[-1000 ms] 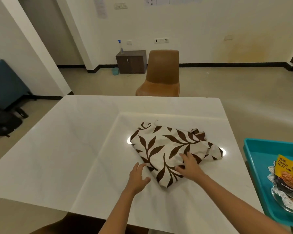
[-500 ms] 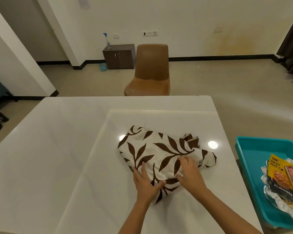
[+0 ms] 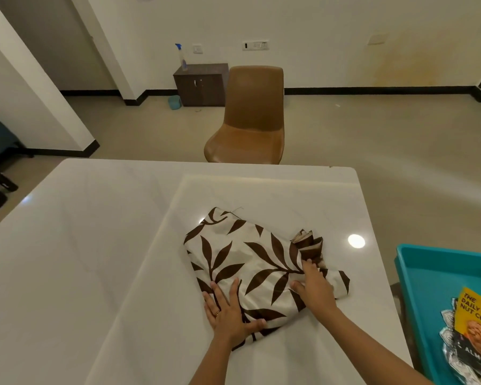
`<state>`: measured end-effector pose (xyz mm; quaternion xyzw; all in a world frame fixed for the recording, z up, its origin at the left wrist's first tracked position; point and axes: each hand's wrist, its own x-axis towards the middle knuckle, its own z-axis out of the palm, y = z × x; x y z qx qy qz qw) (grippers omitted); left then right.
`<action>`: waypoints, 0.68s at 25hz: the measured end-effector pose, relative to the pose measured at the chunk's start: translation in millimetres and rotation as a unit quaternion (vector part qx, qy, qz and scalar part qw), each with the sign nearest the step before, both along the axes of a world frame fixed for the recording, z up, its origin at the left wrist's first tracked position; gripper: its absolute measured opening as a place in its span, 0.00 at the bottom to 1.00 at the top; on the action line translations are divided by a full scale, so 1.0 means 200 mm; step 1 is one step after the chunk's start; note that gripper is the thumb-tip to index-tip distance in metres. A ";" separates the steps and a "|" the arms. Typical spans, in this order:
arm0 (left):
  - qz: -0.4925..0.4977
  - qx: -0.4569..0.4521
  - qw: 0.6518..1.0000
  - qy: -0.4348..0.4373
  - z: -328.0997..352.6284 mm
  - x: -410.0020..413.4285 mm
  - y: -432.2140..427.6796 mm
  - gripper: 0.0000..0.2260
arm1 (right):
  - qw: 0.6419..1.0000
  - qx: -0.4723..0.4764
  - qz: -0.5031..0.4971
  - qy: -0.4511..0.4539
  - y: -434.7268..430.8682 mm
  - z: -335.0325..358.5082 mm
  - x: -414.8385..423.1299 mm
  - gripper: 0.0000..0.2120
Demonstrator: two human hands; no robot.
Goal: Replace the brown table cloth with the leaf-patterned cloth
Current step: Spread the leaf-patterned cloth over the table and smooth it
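The left hand (image 3: 229,315), which a second ago lay on the bare desk (image 3: 81,259) just beside the cloth (image 3: 250,268), now rests flat on the cloth's near corner, fingers spread and pressing down. The right hand (image 3: 314,287) has slid from the near edge toward the bunched right side; its fingers are curled into the loose folds there, pinching or about to pinch a layer, though the exact grip is hidden by the hand itself. The view has also shifted, so the cloth sits lower and nearer in the head view than before.

The cloth is still folded into a rough bundle, lying on the right half of the white desk, near the front edge, well apart from the chair (image 3: 250,118) beyond the far side. No brown cloth shows on the desk, so that part of the task looks done already.

The change reads as the start of unfolding: one hand anchors the bundle while the other looks for a free edge to lift and pull open. Spreading is not yet begun, since no layer has come away from the bundle.

The teal tray (image 3: 428,273) with snack packets (image 3: 472,329) stands just past the desk's right edge, so a wide throw of the cloth to that side could drag across it.
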<state>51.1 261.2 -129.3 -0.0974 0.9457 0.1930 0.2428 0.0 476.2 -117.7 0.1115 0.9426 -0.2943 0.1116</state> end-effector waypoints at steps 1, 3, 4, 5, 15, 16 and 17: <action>-0.001 0.003 1.000 0.000 0.00 -0.02 -0.01 0.63 | 1.000 0.003 -0.004 -0.002 -0.01 0.01 -0.04 0.27; -0.003 0.011 1.000 -0.015 0.02 -0.06 0.00 0.64 | 0.998 -0.016 -0.021 0.052 -0.06 0.04 -0.09 0.18; 0.001 0.019 1.000 -0.018 0.04 -0.09 -0.01 0.64 | 0.994 -0.020 -0.028 0.102 -0.09 0.07 -0.11 0.14; 0.010 0.039 0.999 -0.020 0.07 -0.12 -0.03 0.63 | 0.987 -0.015 -0.029 0.160 -0.13 0.11 -0.13 0.13; 0.302 0.538 0.787 -0.005 0.49 -0.16 -0.42 0.28 | 0.851 0.141 0.391 0.320 -0.71 0.34 0.38 0.02; 0.300 0.538 0.788 0.000 0.50 -0.15 -0.45 0.25 | 0.864 0.163 0.418 0.230 -0.75 0.31 0.46 0.08; 0.296 0.514 0.805 0.000 0.49 -0.12 -0.48 0.24 | 0.876 0.174 0.434 0.121 -0.79 0.31 0.53 0.12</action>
